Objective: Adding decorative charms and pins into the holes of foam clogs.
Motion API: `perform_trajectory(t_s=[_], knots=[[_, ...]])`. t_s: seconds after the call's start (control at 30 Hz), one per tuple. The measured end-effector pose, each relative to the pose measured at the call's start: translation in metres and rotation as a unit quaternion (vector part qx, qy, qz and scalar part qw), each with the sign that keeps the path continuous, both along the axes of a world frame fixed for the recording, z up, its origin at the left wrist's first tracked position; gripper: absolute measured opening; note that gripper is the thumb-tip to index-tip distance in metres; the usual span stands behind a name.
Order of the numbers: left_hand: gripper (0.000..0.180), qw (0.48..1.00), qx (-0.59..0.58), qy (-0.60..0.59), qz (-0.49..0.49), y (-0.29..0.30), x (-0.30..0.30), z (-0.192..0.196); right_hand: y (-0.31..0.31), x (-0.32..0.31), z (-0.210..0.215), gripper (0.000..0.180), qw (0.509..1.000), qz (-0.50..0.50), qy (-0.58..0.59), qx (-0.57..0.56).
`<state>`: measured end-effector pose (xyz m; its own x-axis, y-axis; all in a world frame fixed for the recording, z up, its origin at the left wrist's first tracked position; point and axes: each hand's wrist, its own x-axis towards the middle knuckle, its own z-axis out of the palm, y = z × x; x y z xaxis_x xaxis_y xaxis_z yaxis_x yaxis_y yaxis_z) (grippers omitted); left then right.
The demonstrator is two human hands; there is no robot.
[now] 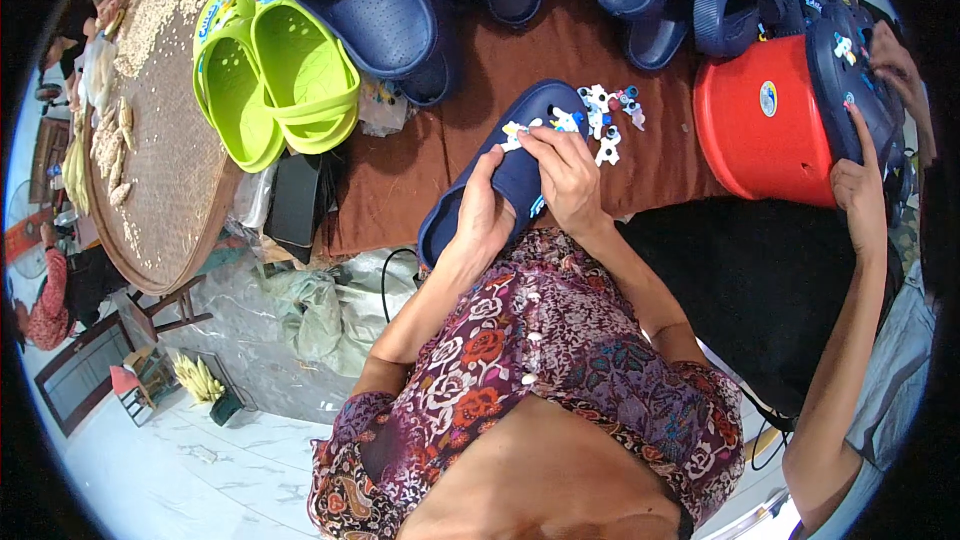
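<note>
A navy clog point(548, 100) lies tilted over the near edge of the brown cloth, its toe pointing away from me. My left hand point(484, 208) is closed round its side, the thumb up on the upper. With bent fingers, my right hand point(566, 172) pinches at a small white-and-yellow shoe charm point(514, 134) on the upper. Another charm, white and blue point(565, 121), sits beside these fingertips, nearer the toe. Loose cartoon-shaped charms point(606, 112) form a little pile just right of the clog. The pinching fingertips partly cover the charm.
Lime-green clogs point(300, 75) stand at the left, with more navy clogs point(365, 5) along the back. On the right, a co-worker's hand point(858, 185) touches a navy clog point(840, 90) at a red tub point(760, 120). A woven tray point(165, 165) holds pale kernels.
</note>
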<state>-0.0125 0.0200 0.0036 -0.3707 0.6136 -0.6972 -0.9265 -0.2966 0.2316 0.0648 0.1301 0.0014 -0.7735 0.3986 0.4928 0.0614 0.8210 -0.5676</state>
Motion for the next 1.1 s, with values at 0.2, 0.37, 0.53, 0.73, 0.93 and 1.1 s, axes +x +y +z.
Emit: perform_trajectory(t_s=[0.2,0.37,0.53,0.73,0.93,1.1], knots=[[0.035,1.000,-0.005,0.002,0.003,-0.001,-0.004,0.004,-0.005,-0.001,0.000,0.032,0.999,-0.003,0.002,-0.032],[0.039,1.000,-0.013,0.007,0.000,-0.004,-0.012,0.007,0.009,0.013,-0.003,0.027,0.996,-0.043,0.006,-0.082],[0.042,1.000,-0.013,-0.007,-0.003,-0.009,-0.015,0.010,0.066,0.046,-0.023,0.018,0.970,-0.208,-0.127,-0.016],[0.042,1.000,-0.014,0.001,-0.001,-0.010,-0.011,0.012,0.080,0.057,-0.036,0.019,0.954,-0.212,-0.210,0.013],[0.042,1.000,-0.022,-0.001,-0.003,-0.012,-0.010,0.011,0.080,0.056,-0.040,0.014,0.961,-0.189,-0.203,-0.012],[0.043,1.000,0.008,-0.017,-0.008,-0.013,-0.018,0.003,0.083,0.055,-0.037,0.015,0.967,-0.173,-0.184,-0.012]])
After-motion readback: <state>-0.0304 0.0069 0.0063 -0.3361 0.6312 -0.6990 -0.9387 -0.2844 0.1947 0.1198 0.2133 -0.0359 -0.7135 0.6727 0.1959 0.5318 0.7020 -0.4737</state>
